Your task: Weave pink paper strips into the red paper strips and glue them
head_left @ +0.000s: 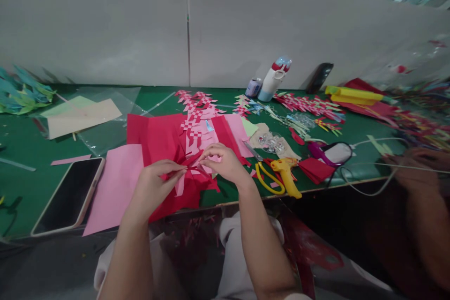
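Between my two hands are thin red and pink paper strips [192,167], held above red paper. My left hand [154,183] pinches their left end between thumb and fingers. On the other side my right hand [225,161] is closed on the same strips, its fingertips bent inward. How the strips are folded is too small to tell. Beneath lie red paper sheets [158,136], and a pink paper sheet [117,178] lies left of my left hand. Behind my hands spreads a group of woven red and pink paper pieces [195,119].
A phone [68,197] lies at the left front. Right of my hands are yellow-handled scissors [269,180] and a yellow glue gun [286,173]. A bottle [276,79] and a can [253,88] stand near the wall. Another person's hand [415,168] is at the right.
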The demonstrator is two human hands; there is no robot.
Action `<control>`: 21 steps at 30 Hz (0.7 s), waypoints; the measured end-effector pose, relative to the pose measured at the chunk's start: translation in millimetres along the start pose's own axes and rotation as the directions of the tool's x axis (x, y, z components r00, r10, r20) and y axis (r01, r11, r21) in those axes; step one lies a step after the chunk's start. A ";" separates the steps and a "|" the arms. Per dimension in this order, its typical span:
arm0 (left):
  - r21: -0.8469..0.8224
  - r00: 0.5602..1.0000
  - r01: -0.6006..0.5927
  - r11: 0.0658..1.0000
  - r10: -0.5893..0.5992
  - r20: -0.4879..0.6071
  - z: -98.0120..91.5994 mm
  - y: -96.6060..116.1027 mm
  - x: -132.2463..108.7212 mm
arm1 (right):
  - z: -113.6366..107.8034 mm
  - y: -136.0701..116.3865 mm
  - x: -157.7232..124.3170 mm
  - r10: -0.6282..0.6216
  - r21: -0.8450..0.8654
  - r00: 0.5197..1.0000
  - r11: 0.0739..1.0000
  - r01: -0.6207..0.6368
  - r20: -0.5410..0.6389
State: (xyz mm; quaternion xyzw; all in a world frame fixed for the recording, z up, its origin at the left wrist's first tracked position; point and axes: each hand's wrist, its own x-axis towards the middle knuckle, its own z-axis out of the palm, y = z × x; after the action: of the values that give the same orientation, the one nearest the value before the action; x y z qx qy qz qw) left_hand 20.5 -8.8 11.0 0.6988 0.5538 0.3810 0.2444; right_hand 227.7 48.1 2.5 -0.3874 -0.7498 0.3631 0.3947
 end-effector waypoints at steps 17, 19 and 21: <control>0.010 0.977 -0.052 0.999 0.053 -0.207 4.9 1.3 0.3 | 19.8 -7.8 3.8 -0.083 0.075 0.972 0.992 0.101 -0.219; 0.008 0.975 -0.048 0.999 0.048 -0.217 5.2 2.0 0.7 | 20.4 -7.2 3.8 -0.085 0.071 0.973 0.992 0.103 -0.214; 0.007 0.975 -0.050 0.999 0.051 -0.217 5.4 2.4 0.8 | 20.6 -6.6 4.0 -0.089 0.061 0.974 0.993 0.104 -0.208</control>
State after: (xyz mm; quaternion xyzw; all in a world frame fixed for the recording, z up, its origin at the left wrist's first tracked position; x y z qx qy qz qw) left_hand 26.4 -8.3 9.9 0.6670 0.5595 0.4609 0.1721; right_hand 206.1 43.8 0.6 -0.3714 -0.7096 0.3284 0.5006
